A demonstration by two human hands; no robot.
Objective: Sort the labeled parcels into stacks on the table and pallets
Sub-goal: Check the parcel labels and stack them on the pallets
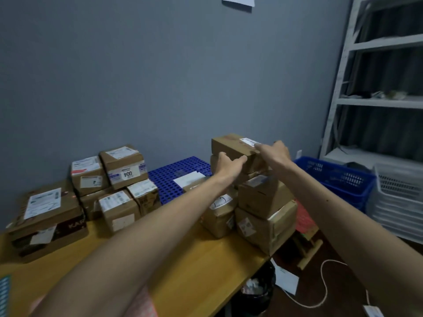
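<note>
A long cardboard parcel (231, 145) with a white label lies on top of the tall stack (265, 202) at the right end of the wooden table (206, 259). My left hand (226, 162) holds its near left side, thumb along the front face. My right hand (275, 152) holds its right end, fingers over the top edge by the label. A second group of labeled parcels (119, 179) stands at the table's left, with a wide flat parcel (45, 213) at the far left.
A blue perforated pallet (174, 177) lies behind the table with a white-labeled packet on it. Blue basket (338, 179) and white baskets (398, 197) stand at the right under white shelving (377, 101). A bin, papers and a white cord lie on the floor.
</note>
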